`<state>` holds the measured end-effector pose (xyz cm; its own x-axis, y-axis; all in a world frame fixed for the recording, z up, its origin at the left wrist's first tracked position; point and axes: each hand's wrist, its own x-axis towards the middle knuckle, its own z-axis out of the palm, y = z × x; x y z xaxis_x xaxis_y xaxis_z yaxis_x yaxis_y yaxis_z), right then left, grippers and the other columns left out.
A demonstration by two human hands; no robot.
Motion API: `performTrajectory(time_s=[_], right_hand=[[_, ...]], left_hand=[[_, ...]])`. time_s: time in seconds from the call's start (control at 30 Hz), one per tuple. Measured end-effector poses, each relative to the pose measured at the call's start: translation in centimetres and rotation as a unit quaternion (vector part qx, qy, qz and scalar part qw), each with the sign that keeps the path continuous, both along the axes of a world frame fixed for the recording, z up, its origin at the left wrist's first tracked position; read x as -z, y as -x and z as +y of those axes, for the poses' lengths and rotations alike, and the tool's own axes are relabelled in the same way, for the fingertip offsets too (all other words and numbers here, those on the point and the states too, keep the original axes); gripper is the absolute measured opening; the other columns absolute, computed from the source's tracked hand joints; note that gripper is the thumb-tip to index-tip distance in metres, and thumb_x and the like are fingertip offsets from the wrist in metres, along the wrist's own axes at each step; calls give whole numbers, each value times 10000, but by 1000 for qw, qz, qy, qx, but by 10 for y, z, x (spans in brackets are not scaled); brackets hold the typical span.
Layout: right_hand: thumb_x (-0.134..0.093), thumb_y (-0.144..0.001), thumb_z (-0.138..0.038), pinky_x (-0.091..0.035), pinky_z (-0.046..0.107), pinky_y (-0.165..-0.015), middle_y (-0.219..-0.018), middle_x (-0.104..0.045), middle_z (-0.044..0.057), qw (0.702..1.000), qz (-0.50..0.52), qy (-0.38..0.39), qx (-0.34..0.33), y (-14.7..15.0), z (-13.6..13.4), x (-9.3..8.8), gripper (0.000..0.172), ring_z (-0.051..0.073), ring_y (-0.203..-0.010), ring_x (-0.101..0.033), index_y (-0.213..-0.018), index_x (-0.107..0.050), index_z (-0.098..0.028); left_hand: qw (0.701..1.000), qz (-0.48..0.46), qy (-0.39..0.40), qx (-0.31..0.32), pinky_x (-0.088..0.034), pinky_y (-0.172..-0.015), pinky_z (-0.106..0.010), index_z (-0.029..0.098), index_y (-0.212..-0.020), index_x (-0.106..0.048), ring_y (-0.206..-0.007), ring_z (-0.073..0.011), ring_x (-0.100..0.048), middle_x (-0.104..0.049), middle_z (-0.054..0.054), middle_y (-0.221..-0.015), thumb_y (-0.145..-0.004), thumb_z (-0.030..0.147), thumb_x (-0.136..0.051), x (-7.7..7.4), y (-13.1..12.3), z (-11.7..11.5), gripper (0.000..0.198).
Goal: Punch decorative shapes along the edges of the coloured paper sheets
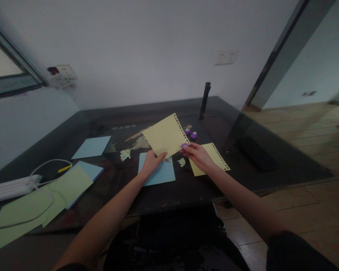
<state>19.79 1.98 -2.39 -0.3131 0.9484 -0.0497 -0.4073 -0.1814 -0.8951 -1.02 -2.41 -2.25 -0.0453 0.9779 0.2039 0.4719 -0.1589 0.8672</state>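
We take this for a spare room in a home or small office, used for paper craft. A dark glass-topped table [243, 124] sits in a corner of bare white walls with sockets [226, 57], by a window [5, 71] and a wooden floor [307, 128]. Paper [165, 135], small punches [193, 135] and a power strip [12, 187] lie about.

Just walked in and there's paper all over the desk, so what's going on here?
A person holds a yellow sheet up off the dark table. The left hand grips its lower edge, and the right hand holds a small purple punch at its right edge, which carries a row of holes. A second punched sheet lies under the right hand, beside a blue sheet. Two more punches and paper bits lie nearby.
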Motion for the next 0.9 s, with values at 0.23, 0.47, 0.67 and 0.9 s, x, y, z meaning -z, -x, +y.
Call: performTrajectory(time_s=[0.23, 0.47, 0.67, 0.9], right_hand=[[-829, -586, -281, -494, 249, -684, -773, -690, 12, 1000, -6, 6, 7, 0, 0, -1, 249, 134, -745, -659, -731, -657, -177], [-835, -571, -290, -499, 268, -703, -796, -685, 9, 1000, -3, 10, 12, 0, -1, -2, 245, 127, -754, -630, -692, -652, -180], [-844, -556, -289, -500, 255, -679, -785, -689, 9, 1000, -3, 11, 15, 1, 0, -2, 252, 125, -741, -634, -682, -651, -189], [-844, -555, -291, -496, 268, -697, -781, -690, 11, 1000, -5, 4, 22, 1, 0, -1, 258, 132, -742, -640, -696, -653, -189]], left_hand=[[1000, 15, -10, 0, -449, -590, -242, 129, -603, -696, -617, -182, -625, -722, -77, -668, -794, 341, -573, -1, 0, 0, 311], [1000, 26, -5, 3, -449, -601, -244, 127, -608, -694, -622, -178, -627, -724, -72, -678, -809, 317, -562, 2, 2, 2, 306], [999, 31, -12, 2, -440, -595, -245, 125, -596, -694, -599, -174, -615, -713, -74, -651, -809, 337, -564, 4, 3, 3, 328], [1000, 29, -10, 1, -450, -610, -247, 127, -599, -697, -618, -176, -626, -722, -75, -670, -805, 335, -570, 3, 2, 2, 320]])
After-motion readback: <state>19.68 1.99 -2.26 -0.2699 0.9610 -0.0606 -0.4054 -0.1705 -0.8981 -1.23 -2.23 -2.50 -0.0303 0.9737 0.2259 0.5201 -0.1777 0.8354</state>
